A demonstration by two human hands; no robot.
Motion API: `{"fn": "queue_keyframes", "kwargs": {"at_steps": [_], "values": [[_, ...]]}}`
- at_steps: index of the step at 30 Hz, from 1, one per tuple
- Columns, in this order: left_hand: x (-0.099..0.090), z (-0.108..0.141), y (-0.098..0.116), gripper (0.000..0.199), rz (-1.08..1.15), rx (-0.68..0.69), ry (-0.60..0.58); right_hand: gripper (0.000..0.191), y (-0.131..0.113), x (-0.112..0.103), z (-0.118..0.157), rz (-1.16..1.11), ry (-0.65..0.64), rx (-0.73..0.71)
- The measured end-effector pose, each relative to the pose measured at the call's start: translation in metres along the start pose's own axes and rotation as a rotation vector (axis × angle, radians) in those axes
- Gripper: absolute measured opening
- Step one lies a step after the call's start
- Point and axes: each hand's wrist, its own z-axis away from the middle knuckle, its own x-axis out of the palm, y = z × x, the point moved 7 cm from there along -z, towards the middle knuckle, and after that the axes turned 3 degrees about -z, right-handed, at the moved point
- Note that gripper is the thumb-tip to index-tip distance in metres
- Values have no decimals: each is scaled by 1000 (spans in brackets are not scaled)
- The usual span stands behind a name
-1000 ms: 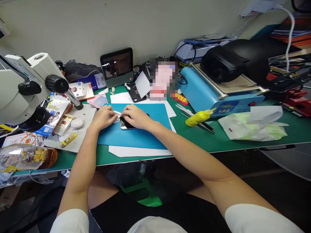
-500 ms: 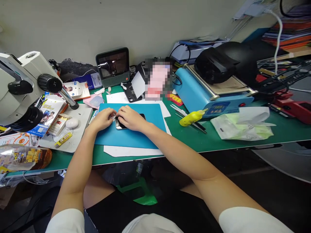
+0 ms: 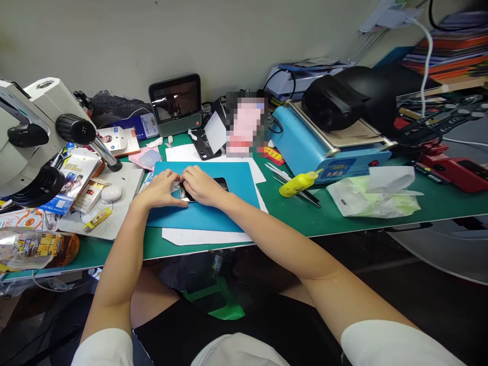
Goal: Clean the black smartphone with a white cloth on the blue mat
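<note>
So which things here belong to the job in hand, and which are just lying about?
In use, it seems:
phone, with the left hand and right hand at it
blue mat beneath

Apparently just lying about:
yellow bottle
tissue pack
white rounded case

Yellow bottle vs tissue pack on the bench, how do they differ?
Colour: the yellow bottle is bright yellow; the tissue pack is white and pale green.
Shape: the bottle is slim with a narrow nozzle; the pack is wider, with a sheet sticking up.
Support: the bottle lies across thin tools; the pack lies on the green tabletop.
Shared: both sit nearer than the blue machine.
</note>
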Motion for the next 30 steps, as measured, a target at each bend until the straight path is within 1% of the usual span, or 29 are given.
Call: {"fn": "queue_keyframes", "kwargs": {"at_steps": [4,8,17,30], "values": [[-1,0,5,60,-25,11,22,26,0,0,-1,9,8,-1],[-1,-1,6,57,-24,31,39,26,1,1,-1,11,22,-14],[-3,-1,11,54,-31,53,41,26,2,2,-2,-1,6,-2],[-4,0,13,52,-25,54,41,24,4,-1,-2,-72,30,-11]]}}
